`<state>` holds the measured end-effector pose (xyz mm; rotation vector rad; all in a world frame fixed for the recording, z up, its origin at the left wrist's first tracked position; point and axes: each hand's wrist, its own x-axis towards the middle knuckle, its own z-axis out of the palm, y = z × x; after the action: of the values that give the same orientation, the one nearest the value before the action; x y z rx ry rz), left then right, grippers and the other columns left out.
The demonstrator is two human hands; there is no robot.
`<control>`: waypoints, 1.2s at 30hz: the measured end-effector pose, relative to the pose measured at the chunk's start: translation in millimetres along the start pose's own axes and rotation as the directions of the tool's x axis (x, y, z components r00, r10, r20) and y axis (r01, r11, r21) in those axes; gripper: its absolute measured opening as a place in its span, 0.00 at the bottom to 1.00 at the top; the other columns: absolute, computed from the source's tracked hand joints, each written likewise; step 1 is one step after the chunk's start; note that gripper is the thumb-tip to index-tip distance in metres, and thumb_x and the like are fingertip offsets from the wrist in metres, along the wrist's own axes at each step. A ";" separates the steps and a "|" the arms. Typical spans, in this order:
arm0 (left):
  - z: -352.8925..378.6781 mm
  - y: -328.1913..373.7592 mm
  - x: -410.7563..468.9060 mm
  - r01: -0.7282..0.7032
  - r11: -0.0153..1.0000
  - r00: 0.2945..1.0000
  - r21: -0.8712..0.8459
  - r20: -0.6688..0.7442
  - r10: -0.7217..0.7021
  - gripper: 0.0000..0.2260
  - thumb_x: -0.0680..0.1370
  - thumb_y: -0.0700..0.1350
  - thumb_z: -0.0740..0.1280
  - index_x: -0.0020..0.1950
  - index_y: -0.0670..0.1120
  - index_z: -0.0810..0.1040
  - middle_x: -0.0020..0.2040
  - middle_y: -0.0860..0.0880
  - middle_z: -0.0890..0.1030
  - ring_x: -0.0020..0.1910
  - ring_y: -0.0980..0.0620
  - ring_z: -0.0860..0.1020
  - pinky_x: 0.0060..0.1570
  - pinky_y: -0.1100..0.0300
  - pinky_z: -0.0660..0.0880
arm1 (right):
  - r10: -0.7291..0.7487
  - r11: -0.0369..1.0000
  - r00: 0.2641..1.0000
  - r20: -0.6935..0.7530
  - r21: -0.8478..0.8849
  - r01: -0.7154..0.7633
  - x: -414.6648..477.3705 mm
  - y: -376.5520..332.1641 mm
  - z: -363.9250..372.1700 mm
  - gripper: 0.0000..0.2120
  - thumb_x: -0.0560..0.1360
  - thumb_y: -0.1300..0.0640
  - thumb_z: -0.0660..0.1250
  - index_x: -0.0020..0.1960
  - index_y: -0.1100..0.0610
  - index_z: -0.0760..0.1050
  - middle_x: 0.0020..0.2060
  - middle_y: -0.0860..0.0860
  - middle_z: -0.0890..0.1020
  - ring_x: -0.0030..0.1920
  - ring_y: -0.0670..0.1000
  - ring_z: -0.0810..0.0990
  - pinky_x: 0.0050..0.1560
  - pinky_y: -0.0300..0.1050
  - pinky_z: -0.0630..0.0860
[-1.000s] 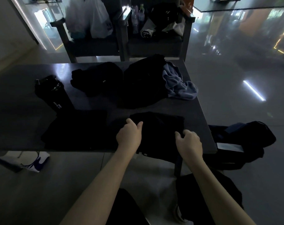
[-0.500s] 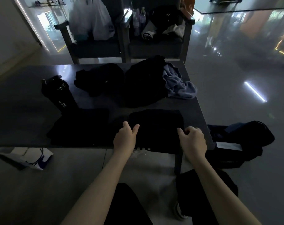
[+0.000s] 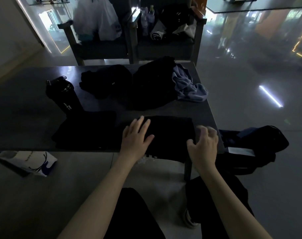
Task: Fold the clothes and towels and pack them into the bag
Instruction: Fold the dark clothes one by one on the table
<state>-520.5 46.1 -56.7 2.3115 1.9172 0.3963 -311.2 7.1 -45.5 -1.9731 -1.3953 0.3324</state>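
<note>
A folded black garment (image 3: 171, 135) lies at the near right of the dark table (image 3: 22, 118), its near edge hanging over the table's front. My left hand (image 3: 136, 137) lies flat on its left part with straight fingers. My right hand (image 3: 203, 145) hovers at its right edge, fingers loosely curled and blurred, holding nothing that I can see. Another folded black piece (image 3: 88, 130) lies to the left. Further back sit a black clothes heap (image 3: 150, 87), a smaller black heap (image 3: 105, 80) and a blue-grey towel (image 3: 188, 87). A black bag (image 3: 253, 147) lies on the floor to the right.
A black bottle (image 3: 64, 94) stands on the table's left part. A white paper bag (image 3: 27, 161) lies on the floor under the table's near left edge. Two dark chairs (image 3: 129, 42) behind the table hold plastic bags, bottles and other stuff. My knees are below the table's front edge.
My left hand went from gripping the garment's near edge to lying flat on top of it. My right hand let go and lifted at the right edge. The camera view shifted slightly.
</note>
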 end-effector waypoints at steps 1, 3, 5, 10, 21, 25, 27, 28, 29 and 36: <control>0.3 2.6 3.3 -0.056 0.998 0.996 0.039 0.069 0.053 0.27 0.81 0.58 0.52 0.78 0.54 0.50 0.79 0.52 0.46 0.77 0.50 0.45 0.75 0.49 0.47 | -0.103 0.994 0.994 0.029 -0.040 0.104 2.6 -3.8 1.2 0.25 0.74 0.57 0.66 0.69 0.54 0.67 0.70 0.55 0.64 0.69 0.57 0.62 0.62 0.50 0.65; 6.5 3.0 6.9 -0.089 0.993 0.979 0.082 0.189 0.072 0.27 0.81 0.60 0.49 0.78 0.55 0.47 0.79 0.54 0.43 0.77 0.51 0.42 0.75 0.49 0.45 | -0.246 0.942 0.941 0.233 -0.170 0.288 6.9 -8.3 8.5 0.28 0.77 0.47 0.61 0.75 0.48 0.58 0.76 0.50 0.55 0.75 0.55 0.51 0.72 0.56 0.52; 14.7 0.6 5.3 -0.043 0.996 0.966 0.075 0.259 0.023 0.27 0.81 0.61 0.48 0.78 0.55 0.45 0.79 0.54 0.41 0.77 0.51 0.42 0.75 0.49 0.46 | -0.230 0.897 0.869 0.437 -0.251 0.364 6.0 -1.2 22.1 0.29 0.79 0.39 0.54 0.77 0.44 0.50 0.77 0.47 0.46 0.77 0.53 0.42 0.74 0.58 0.43; 25.1 1.6 3.8 0.009 0.997 0.968 0.074 0.249 -0.028 0.28 0.81 0.61 0.47 0.78 0.55 0.41 0.78 0.53 0.39 0.77 0.50 0.42 0.74 0.49 0.47 | -0.202 0.898 0.844 0.497 -0.250 0.361 8.3 15.2 34.8 0.30 0.79 0.38 0.49 0.77 0.43 0.44 0.77 0.46 0.40 0.76 0.55 0.39 0.75 0.56 0.43; 24.0 10.5 17.8 0.117 0.988 0.955 0.101 0.263 -0.140 0.28 0.81 0.61 0.46 0.78 0.56 0.40 0.79 0.47 0.41 0.77 0.42 0.42 0.74 0.43 0.49 | 0.025 0.996 0.916 0.401 -0.092 0.013 34.5 -13.0 38.5 0.30 0.79 0.45 0.56 0.77 0.48 0.48 0.74 0.60 0.59 0.74 0.61 0.55 0.70 0.55 0.57; 26.2 8.4 15.7 0.112 0.987 0.964 0.112 0.230 -0.135 0.28 0.81 0.60 0.47 0.78 0.55 0.40 0.79 0.46 0.42 0.77 0.41 0.45 0.73 0.44 0.53 | 0.139 0.961 0.900 0.414 0.164 -0.224 45.9 -21.7 29.7 0.38 0.76 0.49 0.64 0.77 0.55 0.45 0.70 0.59 0.66 0.68 0.60 0.66 0.63 0.49 0.68; 26.4 9.0 14.0 0.120 0.987 0.963 0.111 0.229 -0.143 0.28 0.81 0.60 0.47 0.78 0.55 0.40 0.79 0.46 0.42 0.77 0.41 0.46 0.73 0.45 0.53 | 0.240 0.891 0.869 0.433 0.257 -0.374 51.9 -26.3 24.7 0.38 0.77 0.49 0.64 0.77 0.59 0.47 0.68 0.59 0.68 0.65 0.58 0.71 0.53 0.44 0.70; 26.0 9.3 13.0 0.128 0.986 0.961 0.104 0.231 -0.149 0.28 0.81 0.60 0.47 0.78 0.55 0.40 0.79 0.46 0.42 0.77 0.42 0.45 0.73 0.45 0.53 | 0.284 0.865 0.848 0.448 0.261 -0.428 55.2 -29.1 22.6 0.36 0.77 0.49 0.64 0.76 0.61 0.50 0.66 0.59 0.70 0.63 0.58 0.73 0.49 0.43 0.70; 25.4 9.1 12.3 0.134 0.987 0.960 0.091 0.234 -0.152 0.28 0.81 0.60 0.48 0.78 0.56 0.41 0.79 0.47 0.42 0.77 0.42 0.45 0.73 0.45 0.52 | 0.321 0.837 0.826 0.463 0.270 -0.476 58.8 -32.0 20.2 0.34 0.77 0.49 0.65 0.74 0.63 0.55 0.62 0.58 0.73 0.60 0.57 0.75 0.47 0.43 0.70; 22.2 7.4 10.6 0.172 0.984 0.943 0.055 0.279 -0.181 0.28 0.81 0.61 0.48 0.78 0.57 0.40 0.79 0.48 0.42 0.77 0.44 0.45 0.74 0.45 0.51 | 0.314 0.779 0.770 0.556 0.313 -0.544 68.6 -30.0 23.4 0.23 0.69 0.52 0.74 0.56 0.64 0.72 0.46 0.55 0.80 0.47 0.55 0.82 0.51 0.50 0.80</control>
<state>-505.7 56.8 -74.8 2.0554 1.9723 0.0151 -319.4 83.7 -30.8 -1.8468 -0.9525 1.3319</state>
